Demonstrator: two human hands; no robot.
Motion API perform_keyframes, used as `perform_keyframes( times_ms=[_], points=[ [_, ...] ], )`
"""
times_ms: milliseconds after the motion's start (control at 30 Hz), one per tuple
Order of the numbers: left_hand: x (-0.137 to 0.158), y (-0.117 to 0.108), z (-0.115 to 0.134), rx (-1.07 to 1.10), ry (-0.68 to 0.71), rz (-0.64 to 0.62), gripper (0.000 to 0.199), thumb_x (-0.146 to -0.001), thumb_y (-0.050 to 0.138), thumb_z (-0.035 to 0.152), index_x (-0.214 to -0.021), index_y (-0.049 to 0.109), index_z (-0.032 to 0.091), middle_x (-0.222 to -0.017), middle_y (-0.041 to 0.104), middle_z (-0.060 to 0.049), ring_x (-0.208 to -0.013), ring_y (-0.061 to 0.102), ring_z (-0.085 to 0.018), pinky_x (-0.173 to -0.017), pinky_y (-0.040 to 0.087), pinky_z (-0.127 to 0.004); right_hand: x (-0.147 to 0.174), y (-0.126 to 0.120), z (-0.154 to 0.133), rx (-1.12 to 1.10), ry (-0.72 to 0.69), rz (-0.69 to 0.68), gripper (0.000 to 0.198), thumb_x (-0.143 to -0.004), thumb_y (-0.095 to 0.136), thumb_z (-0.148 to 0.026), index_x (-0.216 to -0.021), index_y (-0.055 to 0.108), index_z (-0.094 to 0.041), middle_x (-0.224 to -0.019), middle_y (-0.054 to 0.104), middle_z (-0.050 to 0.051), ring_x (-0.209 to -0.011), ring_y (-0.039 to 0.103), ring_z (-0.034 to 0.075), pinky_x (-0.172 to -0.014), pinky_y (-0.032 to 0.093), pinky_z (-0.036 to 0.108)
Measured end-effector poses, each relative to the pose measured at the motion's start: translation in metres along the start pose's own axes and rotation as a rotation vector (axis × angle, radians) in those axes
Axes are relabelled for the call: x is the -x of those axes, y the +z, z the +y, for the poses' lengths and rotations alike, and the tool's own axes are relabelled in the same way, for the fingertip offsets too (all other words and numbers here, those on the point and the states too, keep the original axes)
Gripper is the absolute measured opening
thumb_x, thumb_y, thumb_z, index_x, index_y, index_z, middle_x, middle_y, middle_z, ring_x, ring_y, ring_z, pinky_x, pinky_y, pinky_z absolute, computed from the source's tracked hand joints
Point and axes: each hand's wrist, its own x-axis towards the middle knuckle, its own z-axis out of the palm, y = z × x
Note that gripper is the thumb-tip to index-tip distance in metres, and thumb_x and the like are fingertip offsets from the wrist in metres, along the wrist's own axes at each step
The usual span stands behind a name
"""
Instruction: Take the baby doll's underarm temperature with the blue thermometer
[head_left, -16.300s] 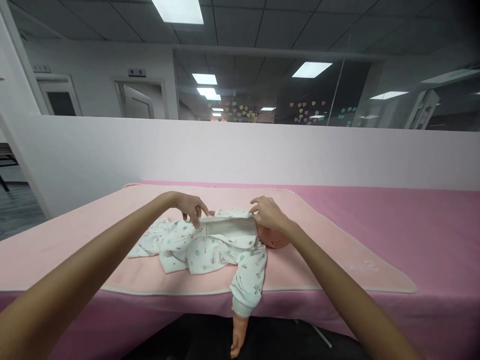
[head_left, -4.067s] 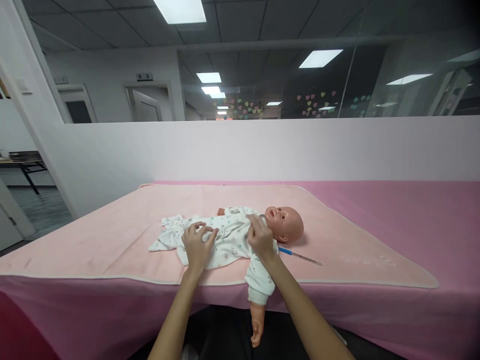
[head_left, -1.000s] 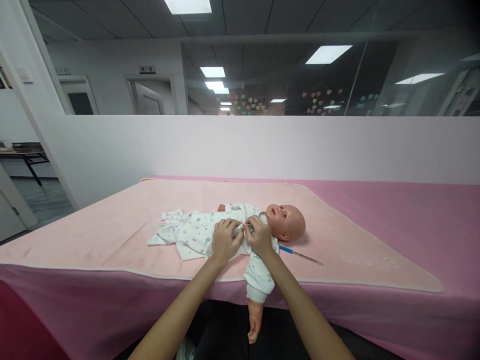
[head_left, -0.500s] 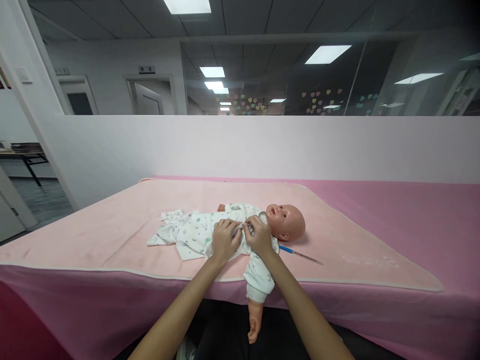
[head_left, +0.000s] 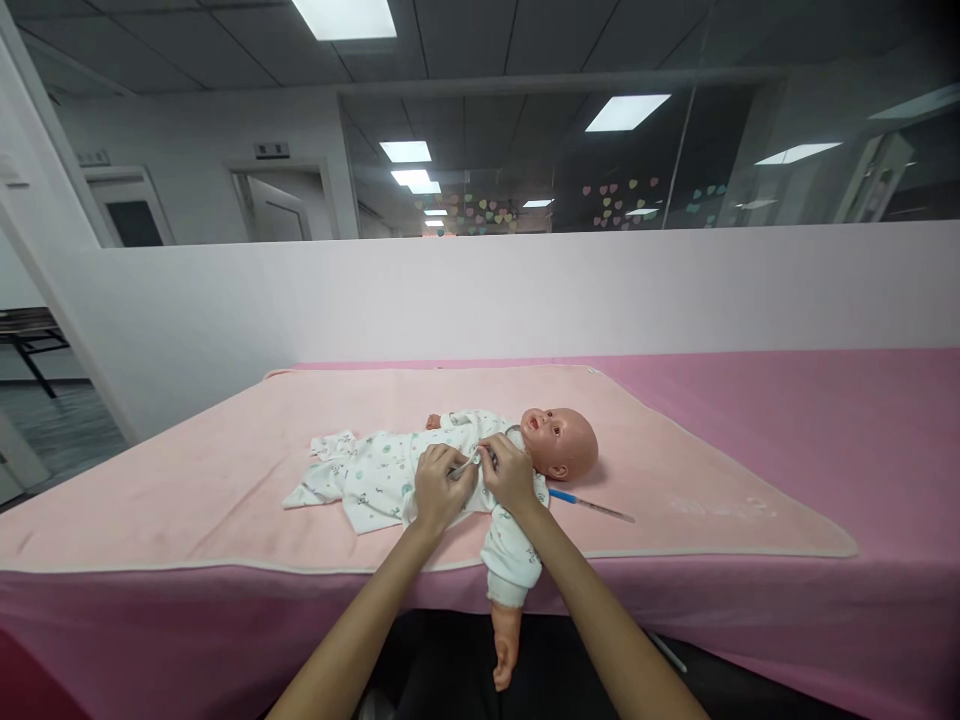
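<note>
A baby doll (head_left: 566,440) lies on its back, head to the right, dressed in a white printed baby outfit (head_left: 382,468). Over its chest, my left hand (head_left: 444,485) pinches an edge of the outfit's front. Just to the right, my right hand (head_left: 510,470) is closed on the cloth too, its fingertips almost meeting the left ones. What exactly lies between the fingertips is too small to tell. The doll's near arm (head_left: 506,635) hangs over the table's front edge between my forearms. Its far hand (head_left: 433,421) shows beyond the outfit.
Beneath the doll spreads a peach blanket (head_left: 697,480) on a pink-covered table (head_left: 892,440). A thin pen-like stick with a blue end (head_left: 562,495) lies beside the doll's head. Behind the table stands a white half wall (head_left: 600,295) with glass above it.
The view has tilted and shifted slightly. Both hands stay at the doll's chest, with small finger movements on the outfit's edge.
</note>
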Motion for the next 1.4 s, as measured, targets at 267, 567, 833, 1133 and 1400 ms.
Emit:
perform_keyframes(
  times_ms=[267,567,833,1133,1400],
  points=[
    [-0.003,-0.007,-0.004,-0.286,-0.062,0.229,0.03,-0.08,0.049,0.025,-0.051,0.051,0.019,-0.075,0.053,-0.005,-0.079,0.045,-0.02,-0.073,0.031,-0.034,0.0,0.002,0.002,0.016,0.019,0.015,0.019,-0.085,0.039,-0.02,-0.08,0.058,-0.019,-0.075,0.06,0.003,-0.066,0.054,0.013,-0.059,0.035,0.023],
    [-0.002,-0.006,0.007,-0.283,0.082,0.044,0.019,-0.084,0.045,0.029,-0.083,0.064,0.024,-0.094,0.058,-0.005,-0.091,0.047,-0.021,-0.086,0.026,-0.041,0.001,0.001,0.002,0.043,0.002,0.009,0.018,-0.083,0.04,-0.017,-0.079,0.058,-0.018,-0.075,0.06,0.003,-0.068,0.054,0.013,-0.059,0.035,0.023],
    [0.0,-0.004,0.007,-0.203,0.093,-0.037,0.018,-0.085,0.044,0.029,-0.083,0.061,0.022,-0.094,0.058,-0.004,-0.089,0.048,-0.018,-0.081,0.032,-0.035,0.002,-0.001,0.001,0.03,-0.006,-0.006,0.019,-0.084,0.04,-0.018,-0.078,0.057,-0.019,-0.074,0.059,0.002,-0.067,0.054,0.013,-0.059,0.035,0.022],
    [0.0,-0.003,0.004,-0.136,0.073,-0.025,0.021,-0.087,0.041,0.028,-0.081,0.06,0.021,-0.091,0.057,-0.004,-0.085,0.048,-0.017,-0.08,0.035,-0.034,0.002,-0.002,0.001,0.019,-0.011,-0.004,0.02,-0.085,0.039,-0.019,-0.078,0.058,-0.018,-0.074,0.059,0.003,-0.067,0.053,0.013,-0.059,0.035,0.022],
    [-0.001,-0.001,0.003,0.005,-0.102,0.084,0.022,-0.087,0.041,0.031,-0.078,0.058,0.021,-0.089,0.055,-0.004,-0.087,0.05,-0.017,-0.079,0.039,-0.033,0.001,-0.002,0.001,0.012,-0.023,0.004,0.022,-0.088,0.038,-0.023,-0.081,0.059,-0.019,-0.075,0.061,0.003,-0.067,0.055,0.013,-0.058,0.035,0.022]
  ],
)
